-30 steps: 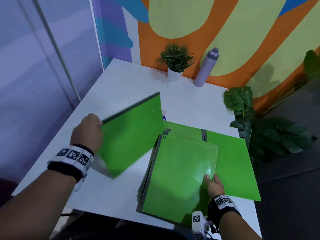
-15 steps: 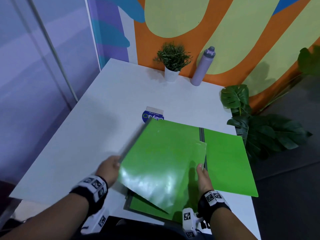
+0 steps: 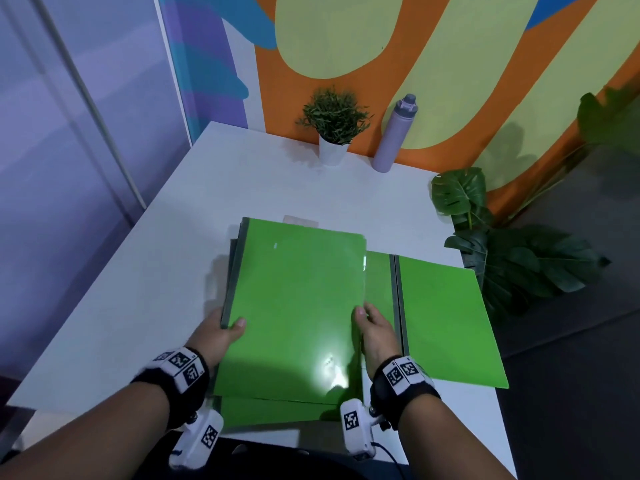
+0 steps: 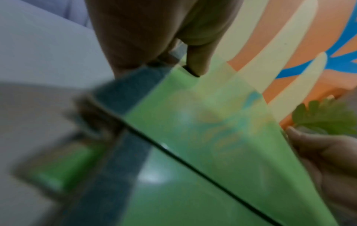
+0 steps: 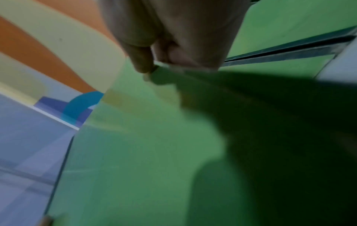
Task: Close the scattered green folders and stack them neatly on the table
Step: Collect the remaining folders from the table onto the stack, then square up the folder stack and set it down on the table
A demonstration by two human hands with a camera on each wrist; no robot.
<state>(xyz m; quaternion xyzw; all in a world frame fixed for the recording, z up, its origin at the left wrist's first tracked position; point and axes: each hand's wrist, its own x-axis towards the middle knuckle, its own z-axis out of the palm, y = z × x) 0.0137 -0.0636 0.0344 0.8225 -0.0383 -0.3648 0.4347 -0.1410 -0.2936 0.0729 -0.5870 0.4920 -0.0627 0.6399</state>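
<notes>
while the top folder (image 3: 294,306) sits closed on the stack (image 3: 277,410) at the near middle of the table (image 3: 138,289), we find it not yet squared: its long axis runs away from us and leans slightly left, and the edges of lower folders show past it at the near end and along the far left. the left hand (image 3: 214,336) holds the spine edge, thumb on the cover and fingers curled beneath, which the left wrist view confirms. the right hand (image 3: 375,332) holds the opposite free edge the same way, thumb on top; the right wrist view shows the cover edge pinched between thumb and fingers. the folder thus lies directly between the two hands, each at its near half.

we note one open folder (image 3: 443,323) lying flat to the right, its spine parallel to the stack, its left leaf partly tucked under the stack and touching the right hand's side. it lies just beside the right hand and well apart from the left, so in our judgement the right hand is the one placed to close it, folding the outer leaf leftward over the spine.

a potted plant (image 3: 334,126) and a bottle (image 3: 394,133) stand at the far edge, clear of the work.
</notes>
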